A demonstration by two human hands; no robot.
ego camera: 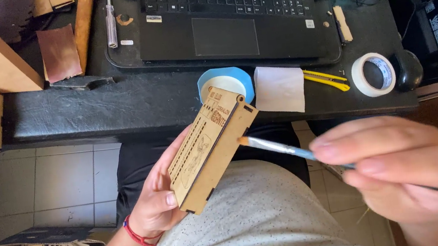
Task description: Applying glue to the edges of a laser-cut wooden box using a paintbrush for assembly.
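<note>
Plywood box (208,149), bristle-tipped brush (278,148)

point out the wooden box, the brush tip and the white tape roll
wooden box (208,152), head view, engraved top face
brush tip (244,141), head view, bristle end
white tape roll (373,74), head view, its ring

Open room over the lap, crowded desk edge

Blue tape roll (225,80), white paper (279,89) and white tape roll (373,74) line the desk (116,105) edge above the wooden box (212,147).
</note>
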